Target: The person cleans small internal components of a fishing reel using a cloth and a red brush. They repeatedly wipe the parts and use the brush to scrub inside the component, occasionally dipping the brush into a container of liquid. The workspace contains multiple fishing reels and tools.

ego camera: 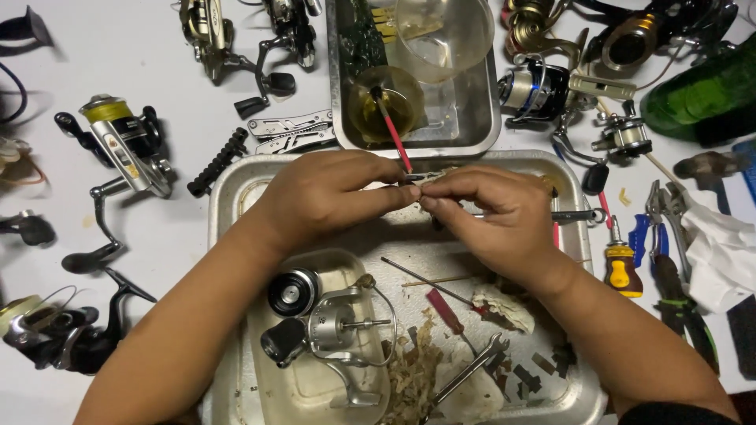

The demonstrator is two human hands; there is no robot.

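My left hand [327, 201] and my right hand [492, 212] meet fingertip to fingertip over the metal tray [228, 185]. Together they pinch a small slim metal part [415, 178], mostly hidden by the fingers. Below my left wrist, a silver spinning reel body [339, 330] and its black spool [293, 293] lie in a shallow dish inside the tray. A red-handled brush [391, 126] leans out of a small cup of yellowish liquid [386, 102] just behind my hands.
A second metal tray [472, 126] with clear cups stands behind. Several fishing reels [126, 145] lie around the white table at left and top. A folding multi-tool [287, 132], a small screwdriver [620, 264], pliers [669, 267], a rag [720, 252] and a wrench [472, 366] lie nearby.
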